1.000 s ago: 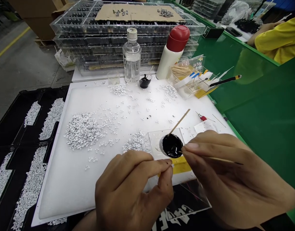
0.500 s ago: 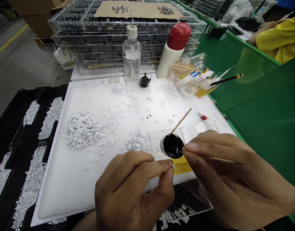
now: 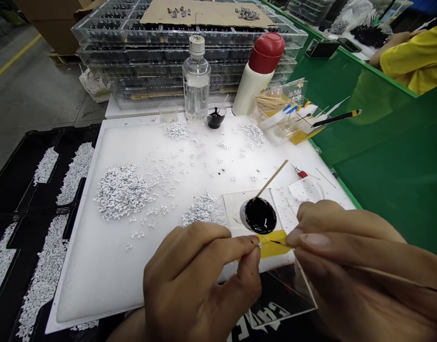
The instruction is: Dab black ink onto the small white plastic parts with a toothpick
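Note:
My left hand (image 3: 204,280) pinches a tiny white part (image 3: 260,245) between thumb and forefinger. In my right hand (image 3: 361,266) is a thin wooden toothpick (image 3: 279,243), its black-coated tip pointing left, a short gap from the part. Just beyond the fingers, a small cup of black paint (image 3: 260,216) sits on a clear plate (image 3: 230,204), with a wooden stick (image 3: 273,176) leaning in it. Yellow tape (image 3: 275,251) lies on the plate's near side. Small white parts lie in a pile (image 3: 121,192) on the left and a smaller heap (image 3: 200,209) near my left hand.
At the back stand a clear bottle (image 3: 197,85), a red-capped flask (image 3: 257,76), a small black-paint cup (image 3: 216,118) and a tool box (image 3: 275,133), before stacked clear trays (image 3: 161,59). Black trays (image 3: 11,190) of white parts lie left. A yellow-sleeved person (image 3: 414,59) sits beyond the green partition (image 3: 400,142).
My right hand has drawn the toothpick out of the paint cup and brought its tip down near the white part. My left hand has barely shifted and keeps its pinch.

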`<state>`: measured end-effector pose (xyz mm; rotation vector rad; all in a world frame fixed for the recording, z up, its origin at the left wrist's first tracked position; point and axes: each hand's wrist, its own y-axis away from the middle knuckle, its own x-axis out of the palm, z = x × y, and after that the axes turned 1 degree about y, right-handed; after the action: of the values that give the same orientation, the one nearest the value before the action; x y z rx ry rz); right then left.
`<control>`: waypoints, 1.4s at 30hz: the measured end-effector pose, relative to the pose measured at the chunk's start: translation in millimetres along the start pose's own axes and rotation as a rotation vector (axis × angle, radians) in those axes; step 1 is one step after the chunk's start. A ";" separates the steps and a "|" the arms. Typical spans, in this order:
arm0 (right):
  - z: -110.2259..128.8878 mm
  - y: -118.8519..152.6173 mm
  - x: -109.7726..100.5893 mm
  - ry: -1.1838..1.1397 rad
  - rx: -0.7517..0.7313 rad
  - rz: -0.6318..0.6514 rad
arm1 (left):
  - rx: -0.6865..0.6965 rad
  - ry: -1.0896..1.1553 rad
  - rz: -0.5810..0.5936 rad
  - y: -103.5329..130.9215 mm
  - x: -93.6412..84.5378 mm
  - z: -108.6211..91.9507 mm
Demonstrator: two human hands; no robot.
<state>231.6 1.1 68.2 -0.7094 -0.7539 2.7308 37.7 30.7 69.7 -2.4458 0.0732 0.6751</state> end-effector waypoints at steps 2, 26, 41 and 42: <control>0.4 3.3 1.4 -0.014 -0.001 0.011 | 0.004 0.008 -0.002 -0.2 -0.8 -0.2; 4.7 -17.9 3.1 0.027 -0.183 0.055 | -0.005 0.037 0.011 0.1 -0.7 1.4; 11.8 -18.7 8.2 -0.090 -0.123 0.003 | -0.008 0.034 0.015 -0.3 -0.8 1.6; 10.3 -15.3 7.3 -0.068 -0.085 0.014 | -0.013 0.034 0.018 -0.4 -0.5 1.6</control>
<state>221.3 12.0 81.2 -0.6438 -0.8884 2.7619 36.7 31.9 69.0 -2.4719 0.1040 0.6440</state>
